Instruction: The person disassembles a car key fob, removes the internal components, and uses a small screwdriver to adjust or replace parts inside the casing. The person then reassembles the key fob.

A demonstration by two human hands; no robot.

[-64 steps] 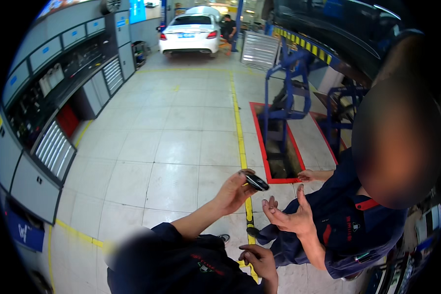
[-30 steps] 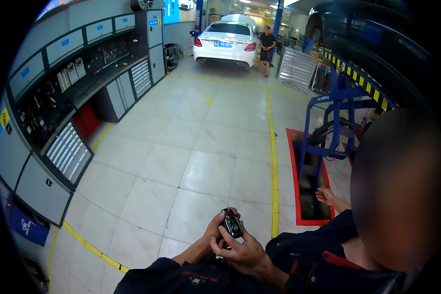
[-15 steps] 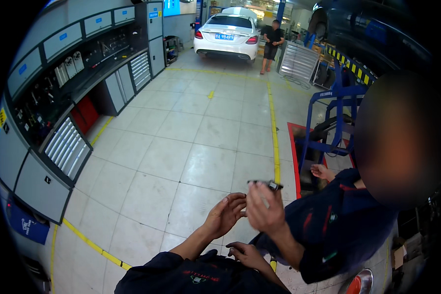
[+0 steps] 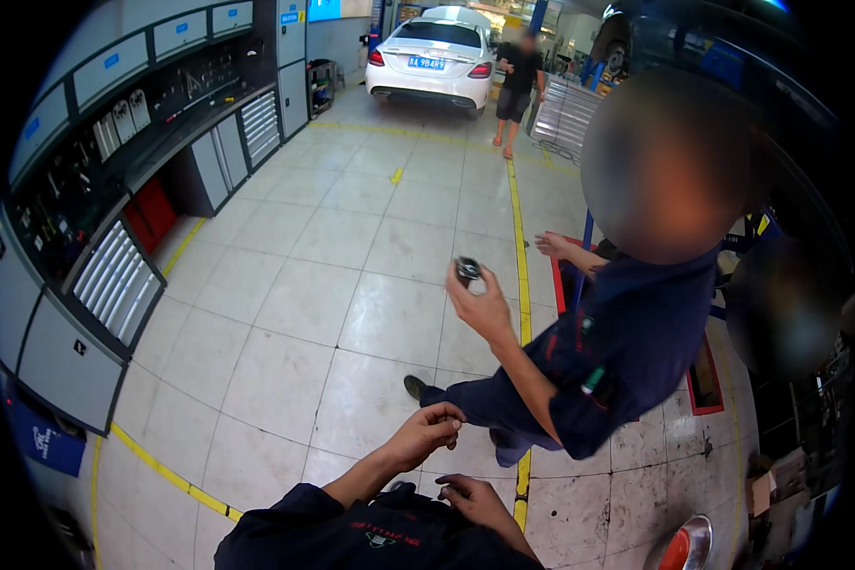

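Observation:
My left hand [image 4: 427, 437] is in front of me, its fingers curled in against the thumb, and I see nothing held in it. Lower and to the right, my right hand [image 4: 477, 502] is near my body with the thumb apart from loosely bent fingers and no object visible in it. A co-worker in dark overalls [image 4: 627, 332] faces my right side. The co-worker's raised hand [image 4: 484, 306] holds up a small black part [image 4: 467, 269] with a shiny round top. Their other hand [image 4: 556, 245] is stretched out sideways. Neither of my hands touches the part.
A workbench [image 4: 182, 128] with cabinets and drawers runs along the left. A white car [image 4: 430, 62] is at the back, with a person in black [image 4: 518, 85] beside it. Yellow floor lines [image 4: 521, 237] cross the tiles. A round metal bowl [image 4: 698, 541] with something red sits lower right.
The co-worker has stepped back, and the hand with the black part has moved up and away from mine. My left hand has curled its fingers. The person in black has walked nearer.

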